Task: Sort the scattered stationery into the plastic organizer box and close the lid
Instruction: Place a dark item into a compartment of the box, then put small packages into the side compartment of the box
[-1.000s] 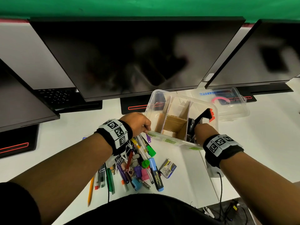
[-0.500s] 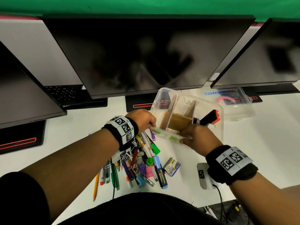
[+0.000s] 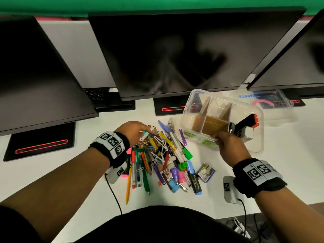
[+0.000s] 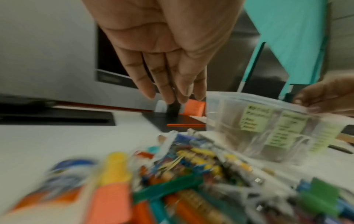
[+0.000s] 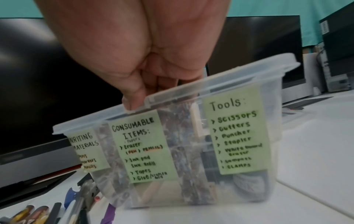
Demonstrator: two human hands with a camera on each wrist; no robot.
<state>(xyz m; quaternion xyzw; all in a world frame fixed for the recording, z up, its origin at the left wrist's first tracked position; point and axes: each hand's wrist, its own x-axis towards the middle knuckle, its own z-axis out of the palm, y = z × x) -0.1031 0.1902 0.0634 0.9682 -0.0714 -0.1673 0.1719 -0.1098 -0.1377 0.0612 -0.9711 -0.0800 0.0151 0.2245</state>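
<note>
Hands: right hand pinches organizer box near rim; left hand fingers straight, released, above stationery pile.

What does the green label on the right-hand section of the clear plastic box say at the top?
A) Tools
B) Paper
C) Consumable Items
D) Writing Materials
A: in the right wrist view, the rightmost green label on the clear plastic organizer box is headed "Tools:", above scissors, cutters, puncher and stapler.
</note>
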